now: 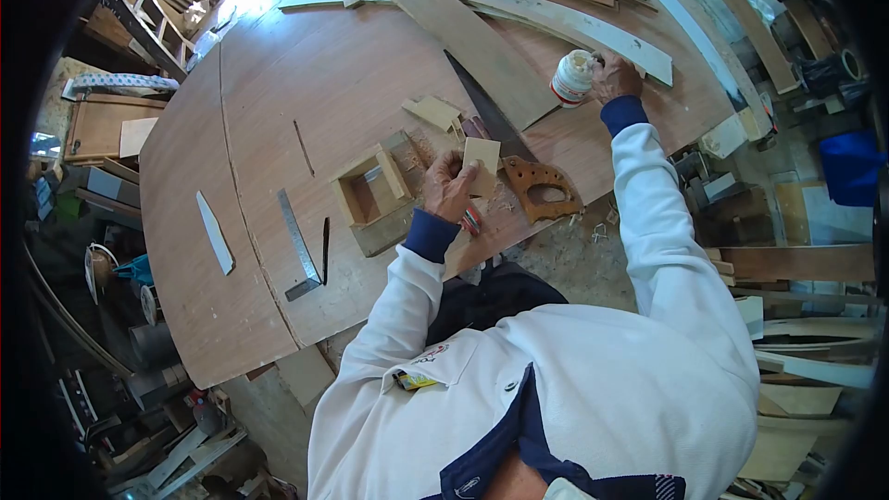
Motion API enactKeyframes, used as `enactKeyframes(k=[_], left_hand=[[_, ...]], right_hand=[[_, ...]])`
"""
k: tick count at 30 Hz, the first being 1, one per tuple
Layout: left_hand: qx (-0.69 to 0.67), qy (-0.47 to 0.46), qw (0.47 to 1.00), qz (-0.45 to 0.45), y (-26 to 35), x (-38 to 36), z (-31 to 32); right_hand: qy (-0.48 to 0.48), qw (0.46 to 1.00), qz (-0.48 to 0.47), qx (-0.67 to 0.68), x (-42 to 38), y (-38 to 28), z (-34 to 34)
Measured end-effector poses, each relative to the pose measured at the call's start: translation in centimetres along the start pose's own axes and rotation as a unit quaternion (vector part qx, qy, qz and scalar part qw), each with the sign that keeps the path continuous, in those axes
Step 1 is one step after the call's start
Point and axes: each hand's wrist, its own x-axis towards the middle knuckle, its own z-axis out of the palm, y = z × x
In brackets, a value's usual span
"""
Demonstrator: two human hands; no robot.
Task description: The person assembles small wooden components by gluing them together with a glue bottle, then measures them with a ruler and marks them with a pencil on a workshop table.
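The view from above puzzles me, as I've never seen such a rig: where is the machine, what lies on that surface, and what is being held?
There is no machine arm here: a person works with bare hands. The single picture comes from a camera worn on the person's head, looking down, so the white sleeves and shirt show too.

The left hand holds a small flat piece of wood. The right hand is at a white jar; whether it grips the jar or something in it, I cannot tell.

On the wooden tabletop lie a small open wooden box, a saw with a wooden handle, an L-shaped metal square and, toward the far side, long boards.
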Motion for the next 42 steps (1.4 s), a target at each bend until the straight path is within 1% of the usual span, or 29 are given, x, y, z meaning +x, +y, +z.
enactKeyframes(k=[1,3,5,8,9,11,14,15,17,19,21,23,26,28,32,38,42], left_hand=[[0.004,0.004,1.000,0.010,0.0,0.0,-0.1],[-0.012,0.012,1.000,0.002,0.1,0.0,-0.2],[-0.028,0.019,0.999,-0.009,-0.3,0.0,-0.4],[0.009,0.027,1.000,0.005,-1.3,0.4,-1.0],[0.008,0.029,1.000,0.006,-1.3,0.4,-1.0],[0.005,0.034,0.999,0.006,-1.3,0.3,-1.0],[-0.010,0.041,0.999,0.005,-1.1,-0.1,-0.8],[-0.014,0.030,0.999,0.000,-1.1,-0.1,-0.9],[-0.018,0.021,1.000,-0.005,-1.2,-0.3,-0.9],[0.008,0.037,0.999,-0.008,-1.3,-0.3,-1.0],[-0.005,0.030,0.999,-0.008,-1.4,-0.2,-1.1],[-0.019,0.021,1.000,-0.007,-1.4,-0.1,-1.0],[0.005,0.022,1.000,0.000,-1.3,0.1,-0.8],[-0.021,0.014,1.000,-0.017,-0.3,-0.1,-0.4],[-0.019,0.009,1.000,-0.019,-0.2,-0.3,-0.2],[-0.010,0.018,1.000,-0.019,-1.6,-0.1,-0.5],[-0.026,0.015,0.999,-0.033,-1.3,-0.3,-0.3]], right_hand=[[0.003,1.000,-0.008,0.006,0.2,0.3,0.3],[0.005,1.000,-0.018,0.011,0.5,0.7,0.4],[-0.023,0.999,-0.022,0.036,0.6,0.9,0.1],[-0.051,0.998,-0.017,0.032,0.5,0.3,-1.4],[-0.052,0.998,-0.018,0.031,0.6,0.4,-1.5],[-0.036,0.997,-0.063,0.004,0.7,0.3,-1.7],[-0.014,0.998,-0.069,-0.001,1.0,0.5,-1.0],[-0.016,0.997,-0.070,-0.002,0.9,0.4,-1.1],[-0.008,0.993,-0.052,0.109,0.6,0.4,-1.4],[-0.012,0.990,-0.046,0.135,0.1,0.2,-2.1],[-0.016,0.986,-0.037,0.160,0.0,0.6,-1.8],[-0.043,0.977,-0.074,0.193,0.5,1.7,-1.0],[-0.044,0.980,-0.072,0.182,0.5,1.3,-1.5],[-0.037,0.982,-0.073,0.172,0.6,1.3,-1.6],[-0.014,0.988,-0.055,0.146,0.3,0.4,-2.3],[-0.012,0.988,-0.039,0.152,1.5,1.3,-1.5],[-0.006,0.988,-0.030,0.154,1.3,0.8,-2.1]])
